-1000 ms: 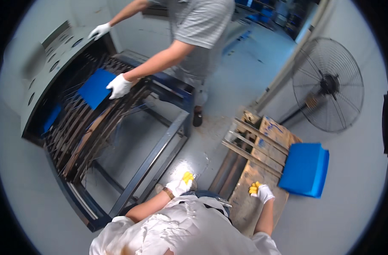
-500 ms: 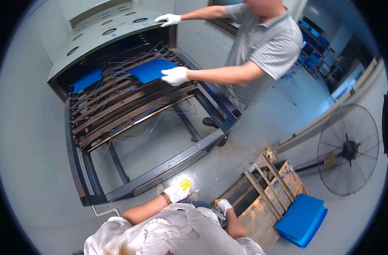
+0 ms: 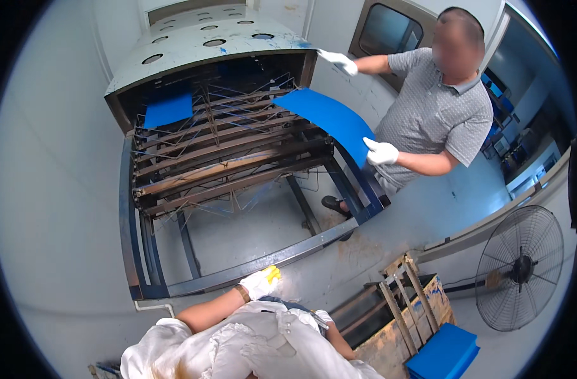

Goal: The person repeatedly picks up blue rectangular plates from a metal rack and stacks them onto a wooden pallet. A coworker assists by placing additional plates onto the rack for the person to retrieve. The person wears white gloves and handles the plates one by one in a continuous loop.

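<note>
While your arms hang low at the lower edge of the head view, findings run as follows.

Left hand: your left hand (image 3: pixel 261 282), in a white glove with yellow fingertips, grasps nothing; the fingers look loosely curled and released, just above the lower rail of the blue steel rack frame (image 3: pixel 257 262), near it but not clearly touching.

Right hand: your right hand (image 3: pixel 321 315) is mostly hidden behind your white garment; only a bit of glove shows, and whether it is clenched or released I cannot tell.

Nearest work: the tiered rack of rusty wire shelves (image 3: pixel 231 158) sits inside that frame, under a grey perforated hood (image 3: pixel 200 44). One blue sheet (image 3: pixel 168 110) lies flat on the upper left tier, presumably resting there to keep it flat.

Co-worker: a person in a grey shirt stands at the rack's right corner. One gloved hand (image 3: pixel 382 152) grips the near edge of a second blue sheet (image 3: pixel 329 120), which bows out of the top tier over the corner; the other gloved hand (image 3: pixel 339 61) braces on the hood's edge, seemingly for balance.

Surroundings: a wooden crate (image 3: pixel 396 316), a stack of blue sheets (image 3: pixel 443 354) beside it, and a floor fan (image 3: pixel 522 268) stand to your right.

Change: half a second ago that sheet lay flatter on the rack; it is now drawn outward and lifted. Your right hand has dropped further from sight, and the view has swung left.
</note>
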Motion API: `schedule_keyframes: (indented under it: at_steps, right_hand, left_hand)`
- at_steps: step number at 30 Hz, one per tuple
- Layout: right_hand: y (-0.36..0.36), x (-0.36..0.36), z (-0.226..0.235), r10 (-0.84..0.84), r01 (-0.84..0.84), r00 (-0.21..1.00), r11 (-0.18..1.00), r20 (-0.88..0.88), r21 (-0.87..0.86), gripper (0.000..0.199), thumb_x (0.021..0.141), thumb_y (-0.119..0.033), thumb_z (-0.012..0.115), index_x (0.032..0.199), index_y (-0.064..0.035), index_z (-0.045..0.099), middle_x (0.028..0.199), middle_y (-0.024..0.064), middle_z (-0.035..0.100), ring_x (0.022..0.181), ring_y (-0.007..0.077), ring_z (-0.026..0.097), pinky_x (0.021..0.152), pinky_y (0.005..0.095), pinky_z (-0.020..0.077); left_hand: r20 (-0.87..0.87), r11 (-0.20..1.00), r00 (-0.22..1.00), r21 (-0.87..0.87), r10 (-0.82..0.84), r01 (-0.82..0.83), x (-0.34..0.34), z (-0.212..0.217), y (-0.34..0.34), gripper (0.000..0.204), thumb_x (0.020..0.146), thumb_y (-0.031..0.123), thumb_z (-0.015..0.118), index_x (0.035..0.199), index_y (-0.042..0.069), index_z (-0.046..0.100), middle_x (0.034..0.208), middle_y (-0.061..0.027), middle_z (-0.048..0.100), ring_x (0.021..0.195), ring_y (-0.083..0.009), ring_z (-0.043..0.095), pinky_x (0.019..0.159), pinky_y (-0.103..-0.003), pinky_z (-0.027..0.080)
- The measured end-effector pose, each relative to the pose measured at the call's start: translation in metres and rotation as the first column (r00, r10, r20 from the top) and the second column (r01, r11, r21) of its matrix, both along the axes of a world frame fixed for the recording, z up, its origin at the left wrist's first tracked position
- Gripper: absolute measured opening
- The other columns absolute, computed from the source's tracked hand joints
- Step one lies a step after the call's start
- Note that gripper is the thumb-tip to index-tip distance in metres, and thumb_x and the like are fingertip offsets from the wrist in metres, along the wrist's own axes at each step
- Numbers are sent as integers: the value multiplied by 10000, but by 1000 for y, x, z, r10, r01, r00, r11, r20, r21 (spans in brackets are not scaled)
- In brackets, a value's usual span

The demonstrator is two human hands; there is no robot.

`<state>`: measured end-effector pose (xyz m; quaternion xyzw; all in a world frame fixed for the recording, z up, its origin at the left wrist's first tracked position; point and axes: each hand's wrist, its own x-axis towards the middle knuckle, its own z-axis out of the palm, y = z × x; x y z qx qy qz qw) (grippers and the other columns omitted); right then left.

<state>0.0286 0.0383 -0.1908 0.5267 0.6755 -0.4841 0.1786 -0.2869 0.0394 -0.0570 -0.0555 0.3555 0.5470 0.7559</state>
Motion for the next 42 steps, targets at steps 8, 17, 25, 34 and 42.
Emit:
schedule_keyframes:
  at_steps: [8,17,25,34,42]
  right_hand:
    - [-17,44,-158,-171,162,931,985,-322,-55,194,772,-211,488,773,-52,599,758,126,591,656,258,548,573,383,426]
    - [-11,-15,-58,-485,458,872,856,-63,-240,221,727,-245,542,792,-47,617,742,134,607,654,244,574,563,357,412]
    - [-24,-16,-15,-826,718,563,511,-40,-473,138,713,-153,555,705,-29,617,641,95,588,515,213,521,502,376,409]
    - [-20,-62,111,-778,735,624,554,71,-390,185,756,-164,486,694,-34,602,678,120,602,548,244,560,526,377,435]
    - [57,-73,27,77,-69,997,921,-5,384,235,786,-239,442,783,-58,592,734,140,601,674,273,578,561,343,433]
  left_hand:
    - [47,987,999,-162,2,6,-41,28,12,241,869,170,363,1046,50,474,1111,-74,497,1043,-196,437,927,-313,321]
    - [-121,988,984,63,-132,140,-45,-11,9,258,863,119,361,1094,34,439,1122,-81,472,1064,-182,415,915,-260,326]
    - [3,990,990,-23,-141,141,-36,-15,16,206,853,166,450,1017,46,484,1018,-86,505,932,-219,477,736,-308,443]
    - [-24,987,991,-100,-130,127,-38,-1,16,293,859,167,363,1115,55,450,1145,-80,481,1059,-201,445,906,-264,350]
    - [-917,548,-293,-103,271,830,-70,-3,8,315,825,200,384,1063,31,502,1129,-136,491,1079,-273,435,943,-320,327]
